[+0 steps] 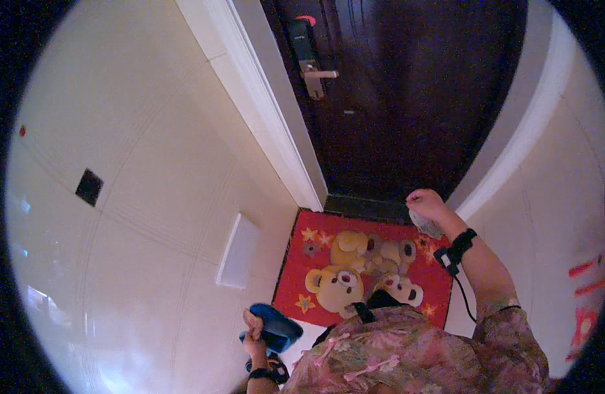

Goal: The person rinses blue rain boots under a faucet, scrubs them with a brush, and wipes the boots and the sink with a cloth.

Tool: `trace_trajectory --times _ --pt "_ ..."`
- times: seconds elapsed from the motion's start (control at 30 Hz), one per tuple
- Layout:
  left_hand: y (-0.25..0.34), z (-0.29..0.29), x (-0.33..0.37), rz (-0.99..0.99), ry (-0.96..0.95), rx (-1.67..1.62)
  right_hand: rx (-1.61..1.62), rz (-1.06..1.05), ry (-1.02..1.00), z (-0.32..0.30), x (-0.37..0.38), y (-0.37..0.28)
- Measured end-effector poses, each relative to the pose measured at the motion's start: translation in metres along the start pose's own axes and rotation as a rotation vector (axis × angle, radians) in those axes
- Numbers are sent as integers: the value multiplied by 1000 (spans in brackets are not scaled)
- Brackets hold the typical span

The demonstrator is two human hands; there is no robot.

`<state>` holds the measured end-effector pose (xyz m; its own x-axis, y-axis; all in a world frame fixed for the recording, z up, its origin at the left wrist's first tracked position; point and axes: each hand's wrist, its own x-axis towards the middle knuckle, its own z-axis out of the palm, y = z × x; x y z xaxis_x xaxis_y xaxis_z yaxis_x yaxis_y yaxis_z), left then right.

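Low on the left, my left hand is closed with its fingers curled. It seems to hold a dark blue, rounded thing, shaped like a slipper, partly behind the fingers; its exact kind is unclear. My right hand reaches out over the far right corner of the red mat, its fingers closed. Below them hangs a thin, crumpled greyish piece, like a cloth or a film. The mat, with cartoon bears and stars, lies in front of a dark door.
The shut door has a lever handle with a black lock panel above it. Light tiled walls close in on both sides. A white panel and a dark square are on the left wall. A cable runs from the band on my right wrist.
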<state>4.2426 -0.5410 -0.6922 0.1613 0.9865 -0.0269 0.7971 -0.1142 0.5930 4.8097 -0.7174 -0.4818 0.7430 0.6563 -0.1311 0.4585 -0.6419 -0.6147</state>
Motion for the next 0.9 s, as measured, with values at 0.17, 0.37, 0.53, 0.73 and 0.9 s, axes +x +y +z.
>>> trace_trajectory --times 0.17,0.37,0.53,0.73,0.9 --pt "-38 10 -58 -176 -37 -61 5 -172 62 -17 72 -65" --pt "-51 40 -108 -400 -152 48 -106 -315 220 -36 154 -135" --pt "-15 55 -93 -474 -190 61 -196 -278 300 -48 219 -177" --pt "-36 50 -16 -354 -100 -148 -586 -271 89 -39 185 -202" --pt "-69 -21 85 -73 109 -28 -380 -315 208 23 107 -243"
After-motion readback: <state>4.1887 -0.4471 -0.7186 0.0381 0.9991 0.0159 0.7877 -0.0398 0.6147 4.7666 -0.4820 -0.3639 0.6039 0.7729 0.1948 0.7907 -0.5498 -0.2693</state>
